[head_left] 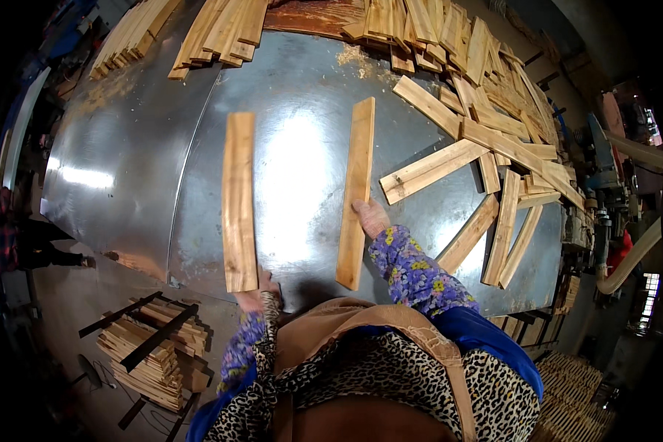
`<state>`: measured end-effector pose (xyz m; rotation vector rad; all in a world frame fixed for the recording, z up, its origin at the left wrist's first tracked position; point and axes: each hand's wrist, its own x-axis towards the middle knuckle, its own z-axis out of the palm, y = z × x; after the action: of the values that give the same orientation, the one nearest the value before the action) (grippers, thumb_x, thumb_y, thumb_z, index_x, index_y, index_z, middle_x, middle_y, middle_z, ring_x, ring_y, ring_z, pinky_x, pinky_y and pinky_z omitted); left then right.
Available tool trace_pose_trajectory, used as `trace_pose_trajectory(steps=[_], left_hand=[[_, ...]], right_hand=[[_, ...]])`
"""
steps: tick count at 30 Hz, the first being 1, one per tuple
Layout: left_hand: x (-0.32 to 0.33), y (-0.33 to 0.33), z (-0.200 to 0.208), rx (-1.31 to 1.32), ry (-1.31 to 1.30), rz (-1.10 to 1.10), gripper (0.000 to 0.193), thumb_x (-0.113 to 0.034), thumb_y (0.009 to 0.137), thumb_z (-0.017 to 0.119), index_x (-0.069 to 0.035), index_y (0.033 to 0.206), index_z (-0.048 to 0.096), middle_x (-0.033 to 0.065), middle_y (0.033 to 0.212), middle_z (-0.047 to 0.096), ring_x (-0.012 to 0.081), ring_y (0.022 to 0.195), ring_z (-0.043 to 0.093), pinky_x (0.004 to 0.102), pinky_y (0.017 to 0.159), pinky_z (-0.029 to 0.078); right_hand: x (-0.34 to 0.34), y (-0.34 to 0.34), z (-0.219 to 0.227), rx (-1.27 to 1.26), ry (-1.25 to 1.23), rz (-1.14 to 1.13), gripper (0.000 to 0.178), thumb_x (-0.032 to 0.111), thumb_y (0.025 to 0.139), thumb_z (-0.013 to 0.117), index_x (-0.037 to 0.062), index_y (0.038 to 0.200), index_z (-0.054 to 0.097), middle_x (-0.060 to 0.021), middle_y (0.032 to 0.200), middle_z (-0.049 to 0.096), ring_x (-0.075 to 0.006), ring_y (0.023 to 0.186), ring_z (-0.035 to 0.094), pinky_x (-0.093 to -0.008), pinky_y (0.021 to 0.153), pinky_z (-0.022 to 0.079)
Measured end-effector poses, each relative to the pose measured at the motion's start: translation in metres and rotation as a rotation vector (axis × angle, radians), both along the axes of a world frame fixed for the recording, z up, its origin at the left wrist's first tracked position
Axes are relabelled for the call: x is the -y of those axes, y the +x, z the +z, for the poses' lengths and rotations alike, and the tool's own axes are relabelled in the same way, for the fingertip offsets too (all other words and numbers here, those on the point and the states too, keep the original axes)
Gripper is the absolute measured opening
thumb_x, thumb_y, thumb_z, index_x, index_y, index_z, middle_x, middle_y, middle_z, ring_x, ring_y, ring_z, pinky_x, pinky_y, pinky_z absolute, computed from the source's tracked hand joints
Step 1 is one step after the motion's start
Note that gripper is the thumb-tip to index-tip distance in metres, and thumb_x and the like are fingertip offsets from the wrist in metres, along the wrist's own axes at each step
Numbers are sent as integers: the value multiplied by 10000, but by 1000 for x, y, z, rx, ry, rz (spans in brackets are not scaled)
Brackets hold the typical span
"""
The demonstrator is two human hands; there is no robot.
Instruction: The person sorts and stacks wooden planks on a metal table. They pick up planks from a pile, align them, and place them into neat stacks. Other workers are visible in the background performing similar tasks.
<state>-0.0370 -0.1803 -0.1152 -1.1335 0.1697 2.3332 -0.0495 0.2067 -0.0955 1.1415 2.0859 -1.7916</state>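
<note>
Two wooden boards stretch away from me over a shiny metal table (144, 110). The left board (239, 199) has its near end in my left hand (252, 296), which is partly hidden under the wood, with fingers showing at its right edge. Further right, my right hand (372, 218) grips the other board (355, 191) by its right edge, below the middle, thumb on top. That board leans slightly, its far end to the right. Both boards are pale brown with visible grain.
Loose boards (457, 158) lie crisscrossed on the right, with a big heap (486, 59) behind them. Two stacks (225, 29) (132, 37) sit at the far left edge. A wood pile (140, 353) rests on dark bars at lower left. Another person (33, 250) stands at left.
</note>
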Motion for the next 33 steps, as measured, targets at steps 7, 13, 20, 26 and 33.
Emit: trace_pose_trajectory(steps=[7, 13, 20, 26, 33], left_hand=[[-14, 18, 38, -598, -860, -920, 728, -554, 949, 799, 39, 1332, 622, 173, 1034, 694, 371, 928, 654, 517, 831, 529], [-150, -45, 56, -1175, -1653, -1627, 717, -420, 942, 777, -19, 1509, 600, 319, 1256, 702, 512, 1200, 687, 574, 1052, 564], [-138, -66, 33, -867, -1505, -1772, 655, -353, 992, 775, -91, 1569, 615, 261, 1297, 771, 461, 1114, 773, 532, 990, 620], [-100, -84, 7, -673, -733, -982, 480, -268, 1074, 775, 62, 1416, 703, 69, 1188, 812, 186, 1004, 769, 374, 903, 636], [-118, -88, 17, -554, -752, -874, 608, -241, 1021, 803, 49, 1534, 651, 118, 1342, 787, 251, 1164, 756, 390, 1063, 588]], right_hand=[[41, -33, 16, 264, 315, 291, 814, 545, 1073, 615, -12, 1639, 439, -348, 1415, 696, -488, 1331, 676, -522, 1158, 526], [-13, -36, 26, -57, 377, 740, 1042, 624, 1005, 696, 34, 1771, 306, -357, 1544, 628, -491, 1426, 625, -513, 1231, 488], [-348, -46, 49, 157, 1252, 461, 712, 149, 856, 721, 72, 1553, 594, -254, 1431, 669, -445, 1354, 629, -535, 1169, 520], [-400, -92, 50, 612, 1226, 709, 1031, 452, 867, 793, 196, 1774, 374, -225, 1668, 530, -410, 1543, 529, -471, 1227, 513], [-295, -66, 103, 532, 1081, 795, 1022, 469, 842, 824, 178, 1732, 417, -248, 1540, 619, -439, 1433, 614, -513, 1164, 558]])
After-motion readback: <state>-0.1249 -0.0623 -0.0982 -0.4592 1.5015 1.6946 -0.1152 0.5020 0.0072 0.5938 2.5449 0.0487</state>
